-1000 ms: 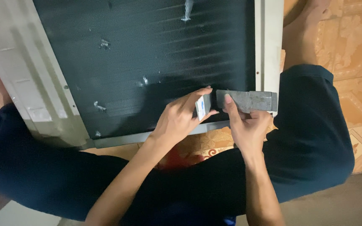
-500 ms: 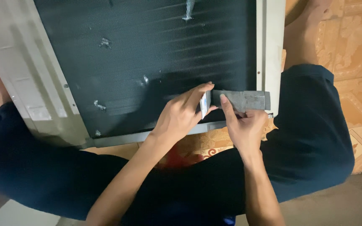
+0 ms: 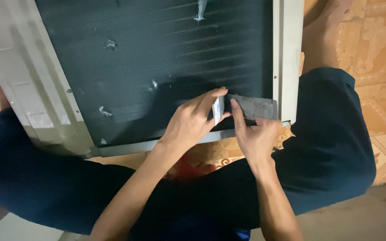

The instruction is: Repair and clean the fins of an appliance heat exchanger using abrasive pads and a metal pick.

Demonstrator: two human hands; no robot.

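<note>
Two hands on coil [image 3: 157, 67] | left hand [image 3: 190, 122] pinches small card [image 3: 218, 109] | right hand [image 3: 255, 134] fingers grasp grey strip [image 3: 255, 107] at coil's lower right | step: working fins | next: steady, light strokes

open dark fin surface [image 3: 157, 58] above, white frame [image 3: 289, 58] blocking right, knees hemming both sides

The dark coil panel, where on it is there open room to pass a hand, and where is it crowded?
Open: the coil panel's upper and left stretch, bordered by the pale frame and the right rail. Crowded: the lower right corner, where the left hand pinches a small white piece and the right hand presses a grey strip.
</note>
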